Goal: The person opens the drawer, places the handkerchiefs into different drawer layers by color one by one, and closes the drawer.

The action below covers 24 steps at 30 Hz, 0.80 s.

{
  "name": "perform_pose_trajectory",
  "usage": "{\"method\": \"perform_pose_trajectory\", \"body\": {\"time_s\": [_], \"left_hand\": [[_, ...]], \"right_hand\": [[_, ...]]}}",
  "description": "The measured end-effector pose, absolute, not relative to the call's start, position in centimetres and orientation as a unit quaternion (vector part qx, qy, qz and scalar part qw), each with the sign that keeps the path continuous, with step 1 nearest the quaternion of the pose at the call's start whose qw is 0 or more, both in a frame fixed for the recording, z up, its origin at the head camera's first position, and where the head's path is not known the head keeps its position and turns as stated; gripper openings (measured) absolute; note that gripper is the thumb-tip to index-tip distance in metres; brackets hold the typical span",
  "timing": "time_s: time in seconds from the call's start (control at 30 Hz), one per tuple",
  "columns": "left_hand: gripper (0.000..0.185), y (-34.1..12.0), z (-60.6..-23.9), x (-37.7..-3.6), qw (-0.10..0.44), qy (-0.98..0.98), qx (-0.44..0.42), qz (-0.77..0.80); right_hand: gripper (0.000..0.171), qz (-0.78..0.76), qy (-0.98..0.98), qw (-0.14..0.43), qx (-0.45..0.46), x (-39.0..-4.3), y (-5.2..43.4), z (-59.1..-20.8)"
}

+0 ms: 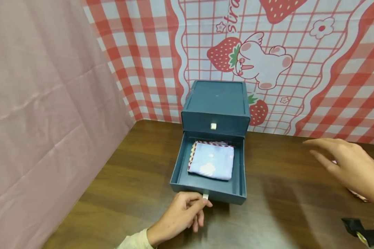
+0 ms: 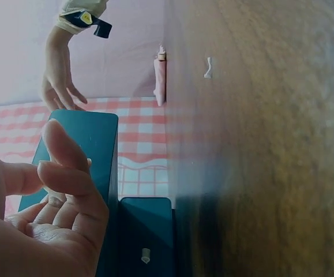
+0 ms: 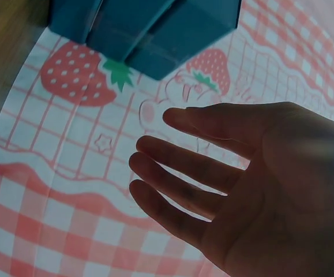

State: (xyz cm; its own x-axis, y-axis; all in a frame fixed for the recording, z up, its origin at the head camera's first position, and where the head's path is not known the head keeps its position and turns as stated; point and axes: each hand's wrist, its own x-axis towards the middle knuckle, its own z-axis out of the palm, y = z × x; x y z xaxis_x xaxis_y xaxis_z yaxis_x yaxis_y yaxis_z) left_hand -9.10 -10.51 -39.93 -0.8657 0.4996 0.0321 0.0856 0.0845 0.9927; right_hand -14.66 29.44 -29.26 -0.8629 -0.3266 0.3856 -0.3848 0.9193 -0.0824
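A boxy teal drawer chest [image 1: 216, 107] stands at the frame's centre on the dark wooden table [image 1: 137, 180]. Its lower drawer [image 1: 205, 188] is pulled out, holding a folded pale cloth [image 1: 212, 160]. The left hand [image 1: 180, 216] pinches the drawer's small white tab [image 1: 205, 196]. At right, the right hand [image 1: 349, 166] hovers with fingers spread, holding nothing.

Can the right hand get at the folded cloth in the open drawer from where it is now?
Probably yes: the drawer is pulled out, the folded cloth lies uncovered, and the right hand hovers open beside it with nothing between.
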Motion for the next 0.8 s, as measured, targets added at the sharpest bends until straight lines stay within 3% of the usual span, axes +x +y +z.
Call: {"method": "perform_pose_trajectory", "body": {"time_s": [0.53, 0.8], "left_hand": [[0.033, -10.9, -39.8, -9.1, 0.175, 0.698, 0.202, 0.664], [0.029, -11.0, -39.3, -9.5, 0.177, 0.695, 0.19, 0.67]], "right_hand": [[0.02, 0.067, -0.968, 0.196, 0.145, -16.2, 34.5, -30.4], [0.024, 0.063, -0.98, 0.139, 0.124, -16.5, 36.0, -31.3]]}}
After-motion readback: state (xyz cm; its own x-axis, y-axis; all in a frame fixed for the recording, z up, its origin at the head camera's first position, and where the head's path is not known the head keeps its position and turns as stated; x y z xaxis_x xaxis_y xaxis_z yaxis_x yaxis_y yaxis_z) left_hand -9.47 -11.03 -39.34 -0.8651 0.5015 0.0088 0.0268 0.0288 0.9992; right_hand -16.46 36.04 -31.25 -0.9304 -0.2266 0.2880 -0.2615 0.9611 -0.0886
